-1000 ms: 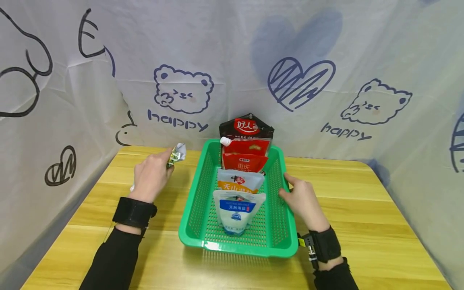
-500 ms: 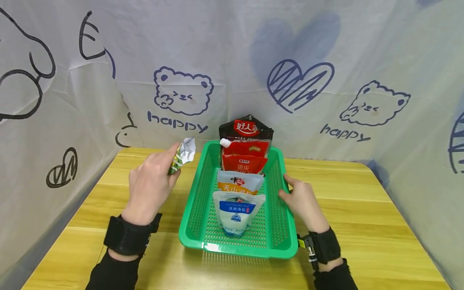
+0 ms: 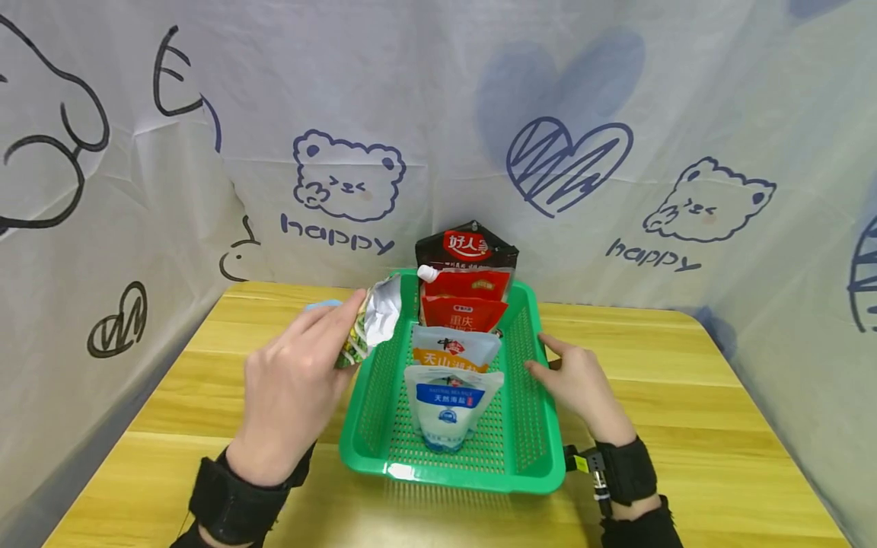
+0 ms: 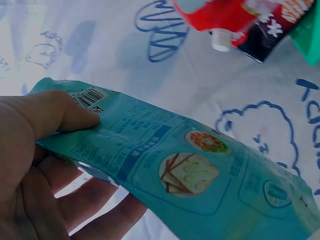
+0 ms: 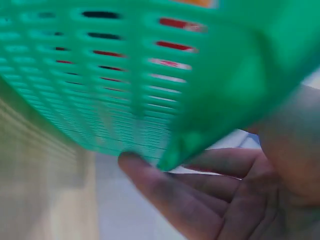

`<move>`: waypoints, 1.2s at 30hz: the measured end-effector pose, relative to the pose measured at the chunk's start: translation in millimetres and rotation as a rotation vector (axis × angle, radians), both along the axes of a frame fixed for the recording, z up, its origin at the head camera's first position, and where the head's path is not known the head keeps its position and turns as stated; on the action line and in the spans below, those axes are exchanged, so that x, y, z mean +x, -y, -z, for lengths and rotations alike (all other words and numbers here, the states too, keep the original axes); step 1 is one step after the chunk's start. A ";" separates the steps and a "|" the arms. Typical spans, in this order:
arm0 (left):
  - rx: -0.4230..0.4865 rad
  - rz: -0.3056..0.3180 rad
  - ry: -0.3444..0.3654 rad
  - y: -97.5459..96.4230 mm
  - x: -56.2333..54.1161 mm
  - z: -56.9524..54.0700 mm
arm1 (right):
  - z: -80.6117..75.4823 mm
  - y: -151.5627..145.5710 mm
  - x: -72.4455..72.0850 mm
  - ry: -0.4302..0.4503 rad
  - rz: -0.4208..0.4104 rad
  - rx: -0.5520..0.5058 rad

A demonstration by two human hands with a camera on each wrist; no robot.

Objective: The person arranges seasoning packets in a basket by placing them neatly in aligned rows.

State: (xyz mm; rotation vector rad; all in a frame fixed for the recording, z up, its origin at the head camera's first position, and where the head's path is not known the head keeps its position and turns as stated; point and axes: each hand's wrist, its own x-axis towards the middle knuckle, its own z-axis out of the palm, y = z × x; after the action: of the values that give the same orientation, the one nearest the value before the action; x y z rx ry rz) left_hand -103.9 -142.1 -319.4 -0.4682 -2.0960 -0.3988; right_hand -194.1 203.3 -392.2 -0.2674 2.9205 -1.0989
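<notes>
My left hand (image 3: 294, 384) pinches a soft foil packet (image 3: 358, 341) between thumb and fingers, just over the left rim of a green plastic basket (image 3: 445, 478). Its silvery end points toward the basket. In the left wrist view the packet's teal face (image 4: 150, 145) shows a barcode and food pictures. My right hand (image 3: 578, 380) grips the basket's right rim, with the thumb (image 5: 150, 180) against the outer wall. Inside the basket stand a bag of salt with a blue label (image 3: 448, 415), an orange-labelled bag (image 3: 455, 350), red pouches (image 3: 464, 312) and a black pouch (image 3: 473, 247).
The basket stands on a wooden table (image 3: 671, 396). A pale cloth (image 3: 452, 91) with drawn bears and hearts hangs behind the table and along both sides. One red pouch has a white spout cap (image 3: 428, 274).
My left hand has lifted the packet from the table's left side and carried it right, to the basket's left rim. The right hand has kept its grip on the basket.
</notes>
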 end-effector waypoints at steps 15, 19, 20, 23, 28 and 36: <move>-0.085 0.111 -0.136 -35.2 28.0 -4.6 | -55.3 19.3 56.6 -0.288 -0.108 -0.482; -0.134 0.127 -0.169 -41.6 30.1 -2.3 | -60.2 34.9 67.6 -0.179 -0.205 -0.570; -0.148 0.130 -0.177 -43.1 30.4 -1.5 | -60.7 38.7 69.3 -0.146 -0.223 -0.583; -0.194 0.148 -0.161 -46.7 31.7 0.7 | -60.5 48.0 72.9 -0.056 -0.266 -0.629; -0.264 0.166 -0.105 -50.2 33.6 5.6 | -58.0 60.2 78.0 0.054 -0.295 -0.697; -0.325 0.180 -0.095 -55.6 31.3 12.4 | -56.4 72.9 83.1 0.168 -0.297 -0.783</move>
State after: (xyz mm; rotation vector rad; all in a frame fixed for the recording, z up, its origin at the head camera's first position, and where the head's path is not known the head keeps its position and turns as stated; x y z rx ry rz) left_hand -72.7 -86.5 -331.7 -0.8542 -2.0388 -0.1324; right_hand -111.0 130.4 -335.9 -0.5485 2.0792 -2.0106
